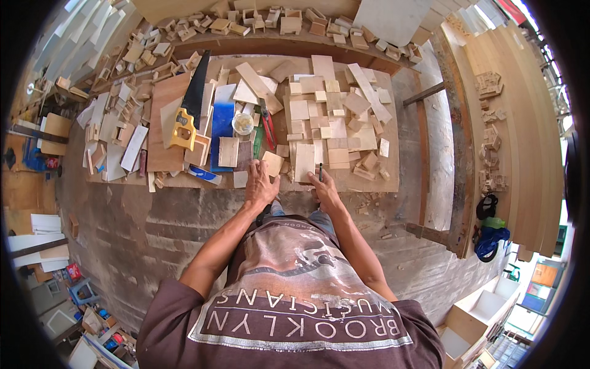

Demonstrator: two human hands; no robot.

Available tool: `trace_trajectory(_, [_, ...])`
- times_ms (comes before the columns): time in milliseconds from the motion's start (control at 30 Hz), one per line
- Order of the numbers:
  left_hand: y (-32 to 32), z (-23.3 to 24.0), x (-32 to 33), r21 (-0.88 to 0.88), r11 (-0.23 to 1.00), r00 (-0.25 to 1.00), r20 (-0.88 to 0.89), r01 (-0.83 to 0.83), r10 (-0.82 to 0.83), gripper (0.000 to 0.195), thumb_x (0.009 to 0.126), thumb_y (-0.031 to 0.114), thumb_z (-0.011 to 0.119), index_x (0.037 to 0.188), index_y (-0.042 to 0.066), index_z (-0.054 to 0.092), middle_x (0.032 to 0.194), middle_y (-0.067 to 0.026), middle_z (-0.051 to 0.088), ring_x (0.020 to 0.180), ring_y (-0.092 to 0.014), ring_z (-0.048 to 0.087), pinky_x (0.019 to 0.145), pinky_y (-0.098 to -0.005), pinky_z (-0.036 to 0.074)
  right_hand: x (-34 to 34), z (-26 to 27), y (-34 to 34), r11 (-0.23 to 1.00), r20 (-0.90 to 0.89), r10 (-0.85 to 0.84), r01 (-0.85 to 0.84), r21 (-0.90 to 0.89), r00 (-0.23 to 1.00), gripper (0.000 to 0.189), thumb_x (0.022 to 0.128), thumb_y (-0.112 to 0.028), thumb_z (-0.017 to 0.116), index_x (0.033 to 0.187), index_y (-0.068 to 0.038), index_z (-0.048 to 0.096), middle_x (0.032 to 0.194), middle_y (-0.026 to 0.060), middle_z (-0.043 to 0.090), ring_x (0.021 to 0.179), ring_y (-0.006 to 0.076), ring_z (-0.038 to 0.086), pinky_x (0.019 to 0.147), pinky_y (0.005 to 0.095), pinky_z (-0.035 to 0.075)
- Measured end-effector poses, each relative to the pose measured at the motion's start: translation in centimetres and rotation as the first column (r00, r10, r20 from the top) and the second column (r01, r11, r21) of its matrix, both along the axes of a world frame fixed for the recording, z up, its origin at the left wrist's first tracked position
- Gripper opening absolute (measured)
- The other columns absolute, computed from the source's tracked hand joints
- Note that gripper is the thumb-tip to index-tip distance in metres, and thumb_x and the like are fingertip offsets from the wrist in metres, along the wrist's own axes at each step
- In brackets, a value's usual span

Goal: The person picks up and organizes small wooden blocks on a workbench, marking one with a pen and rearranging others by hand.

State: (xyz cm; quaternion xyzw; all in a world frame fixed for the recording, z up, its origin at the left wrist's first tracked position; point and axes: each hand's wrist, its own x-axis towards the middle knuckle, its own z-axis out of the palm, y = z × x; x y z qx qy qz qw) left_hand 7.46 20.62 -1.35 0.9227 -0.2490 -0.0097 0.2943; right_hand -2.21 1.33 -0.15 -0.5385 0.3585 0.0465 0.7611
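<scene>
At the near edge of a plywood board (387,175) lie my two hands. My right hand (326,189) has a dark pen or pencil (321,171) between its fingers and touches the lower end of a light rectangular wood block (304,162). My left hand (261,185) is beside a small square wood piece (273,163); whether its fingers grip anything is hard to tell. Beyond them are a small round tub (243,124), red-handled pliers or a similar tool (267,124), a blue-stained board (223,124) and a handsaw with a yellow handle (185,129). Many cut wood blocks (318,110) cover the board's right half.
Small wooden assemblies (291,23) line a shelf at the far side. Wood offcuts (110,133) are heaped at the left. Long wood planks (521,138) and a metal-barred frame (423,94) stand at the right. An open white-lined box (479,313) is at lower right.
</scene>
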Motion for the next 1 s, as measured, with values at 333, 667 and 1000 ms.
trace_trajectory(333, [-0.3, 1.0, 0.3, 0.079, 0.996, 0.999, -0.019, 0.037, -0.035, 0.048, 0.081, 0.025, 0.076, 0.112, -0.001, 0.048, 0.11, -0.0218, 0.048, 0.105, -0.038, 0.054, 0.09, -0.0447, 0.048, 1.3, -3.0, 0.8, 0.996, -0.028, -0.052, 0.05, -0.079, 0.998, 0.03, 0.096, -0.029, 0.07, 0.112, -0.009, 0.054, 0.06, -0.0072, 0.041, 0.041, 0.0046, 0.035, 0.037, 0.024, 0.023])
trace_trajectory(667, [-1.3, -1.6, 1.9, -0.558, 0.756, 0.585, -0.756, -0.342, -0.294, 0.041, 0.095, 0.02, 0.062, 0.132, 0.006, 0.052, 0.112, -0.0099, 0.066, 0.092, -0.018, 0.067, 0.069, -0.0339, 0.06, 1.3, 0.5, 3.7, 0.997, 0.032, 0.08, -0.081, 0.014, 0.996, 0.031, 0.096, -0.027, 0.069, 0.115, -0.005, 0.06, 0.088, 0.0028, 0.069, 0.045, 0.0034, 0.039, 0.04, 0.0232, 0.028])
trace_trajectory(1000, [-2.0, -2.3, 6.4, -0.441, 0.779, 0.384, -0.88, -0.445, -0.279, 0.034, 0.1, 0.016, 0.057, 0.132, 0.007, 0.054, 0.112, -0.0081, 0.063, 0.09, -0.017, 0.065, 0.063, -0.0312, 0.062, -2.4, 0.2, 1.6, 0.998, -0.112, 0.054, -0.055, -0.008, 0.992, 0.032, 0.095, -0.025, 0.067, 0.116, -0.001, 0.063, 0.091, 0.0015, 0.07, 0.049, 0.0034, 0.04, 0.042, 0.0227, 0.03])
